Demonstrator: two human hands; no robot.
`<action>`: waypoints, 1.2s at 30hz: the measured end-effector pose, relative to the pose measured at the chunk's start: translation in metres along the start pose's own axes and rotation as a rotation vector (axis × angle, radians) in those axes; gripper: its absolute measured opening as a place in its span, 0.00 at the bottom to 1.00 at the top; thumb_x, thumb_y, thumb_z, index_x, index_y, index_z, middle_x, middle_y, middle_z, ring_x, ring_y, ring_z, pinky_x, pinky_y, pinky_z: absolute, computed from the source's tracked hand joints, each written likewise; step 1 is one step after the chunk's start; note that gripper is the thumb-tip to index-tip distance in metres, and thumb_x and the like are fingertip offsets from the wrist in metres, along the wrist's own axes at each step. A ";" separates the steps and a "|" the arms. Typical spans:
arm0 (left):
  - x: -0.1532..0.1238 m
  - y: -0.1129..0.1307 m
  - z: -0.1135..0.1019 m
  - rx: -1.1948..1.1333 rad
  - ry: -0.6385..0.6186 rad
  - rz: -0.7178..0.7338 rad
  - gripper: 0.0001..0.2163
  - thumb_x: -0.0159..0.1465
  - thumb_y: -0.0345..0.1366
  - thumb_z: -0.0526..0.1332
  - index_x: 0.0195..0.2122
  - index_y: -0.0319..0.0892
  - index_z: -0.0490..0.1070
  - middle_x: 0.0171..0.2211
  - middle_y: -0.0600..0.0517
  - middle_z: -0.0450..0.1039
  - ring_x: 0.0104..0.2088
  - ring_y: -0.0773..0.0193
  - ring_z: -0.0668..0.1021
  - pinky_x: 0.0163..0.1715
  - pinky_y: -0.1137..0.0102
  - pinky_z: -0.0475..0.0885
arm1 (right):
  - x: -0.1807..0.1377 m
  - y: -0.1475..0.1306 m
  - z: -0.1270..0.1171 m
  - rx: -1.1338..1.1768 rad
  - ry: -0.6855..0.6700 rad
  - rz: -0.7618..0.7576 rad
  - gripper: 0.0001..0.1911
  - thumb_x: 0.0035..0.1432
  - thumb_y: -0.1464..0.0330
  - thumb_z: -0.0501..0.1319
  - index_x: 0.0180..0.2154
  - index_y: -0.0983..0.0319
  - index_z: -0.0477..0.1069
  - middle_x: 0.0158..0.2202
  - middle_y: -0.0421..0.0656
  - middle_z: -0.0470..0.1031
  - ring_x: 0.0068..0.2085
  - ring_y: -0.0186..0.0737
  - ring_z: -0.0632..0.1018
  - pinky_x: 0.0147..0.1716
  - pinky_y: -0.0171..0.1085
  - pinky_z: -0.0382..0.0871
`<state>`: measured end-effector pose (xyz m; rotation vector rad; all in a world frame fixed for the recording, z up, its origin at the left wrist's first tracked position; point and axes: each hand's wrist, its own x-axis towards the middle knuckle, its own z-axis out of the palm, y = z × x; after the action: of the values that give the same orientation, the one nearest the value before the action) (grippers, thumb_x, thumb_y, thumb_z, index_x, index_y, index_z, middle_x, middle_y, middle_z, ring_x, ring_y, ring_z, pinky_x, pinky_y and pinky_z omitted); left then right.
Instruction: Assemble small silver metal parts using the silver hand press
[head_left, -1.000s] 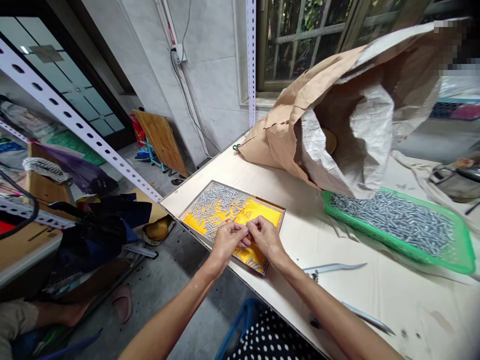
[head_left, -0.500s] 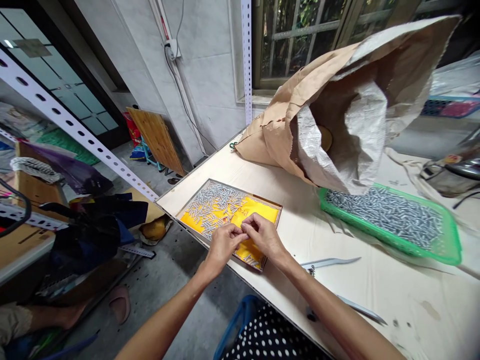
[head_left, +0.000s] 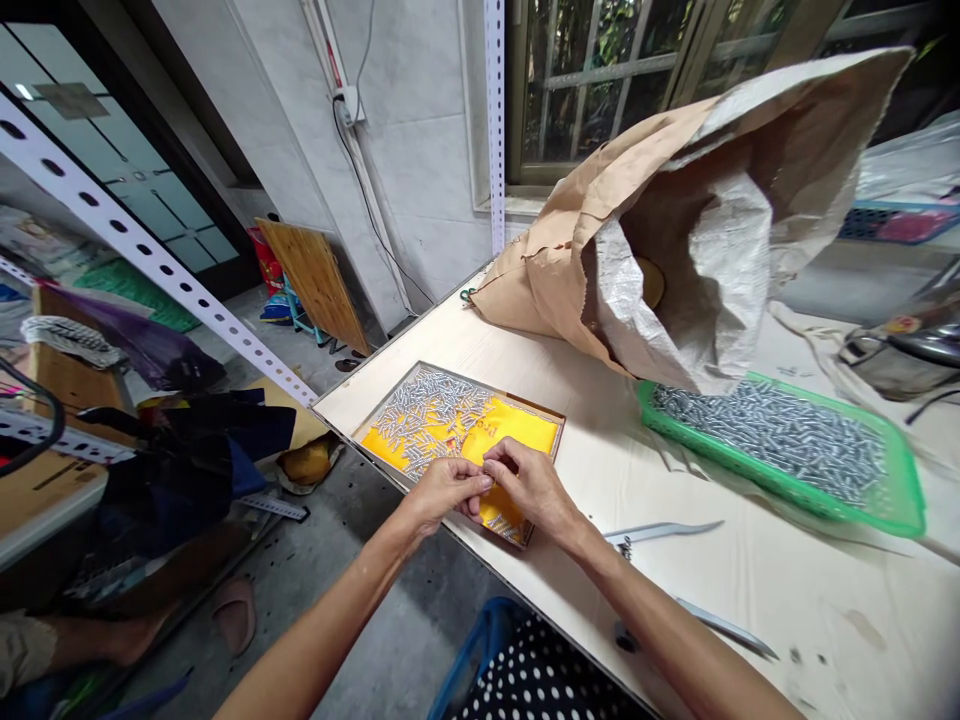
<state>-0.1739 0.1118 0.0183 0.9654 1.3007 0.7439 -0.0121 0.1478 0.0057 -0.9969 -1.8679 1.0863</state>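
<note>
My left hand (head_left: 448,488) and my right hand (head_left: 526,482) meet fingertip to fingertip over the near side of a shallow tray (head_left: 561,432) lined with yellow. The fingers of both hands are pinched together; whatever small thing lies between them is too small and covered to make out. Silvery screw-like pieces (head_left: 439,395) are spread over the far left part of the tray, and a few more lie at its near corner. Red lettering shows on the yellow lining (head_left: 517,425) just beyond my right hand.
Right of the tray stands a green basket (head_left: 911,490) heaped with similar metal pieces. A large brown paper sack (head_left: 555,270) lies open behind it. A pair of pliers-like metal handles (head_left: 667,530) rests under my right forearm. At far left a person's leg (head_left: 97,640) shows.
Both hands have shifted slightly toward me, and the left fingers have changed their pose, curling under the right fingertips. The tray, basket and sack stay in place.
</note>
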 end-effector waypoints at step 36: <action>0.031 0.001 0.003 0.240 0.323 0.147 0.17 0.55 0.50 0.64 0.27 0.40 0.68 0.13 0.60 0.64 0.13 0.71 0.67 0.14 0.77 0.61 | 0.042 0.039 0.012 0.190 0.001 0.220 0.13 0.55 0.59 0.59 0.27 0.62 0.73 0.23 0.37 0.72 0.24 0.32 0.69 0.25 0.32 0.61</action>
<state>-0.1665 0.1396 0.0059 1.1772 1.6401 0.8981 -0.0303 0.1943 -0.0254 -1.1082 -1.6459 1.3641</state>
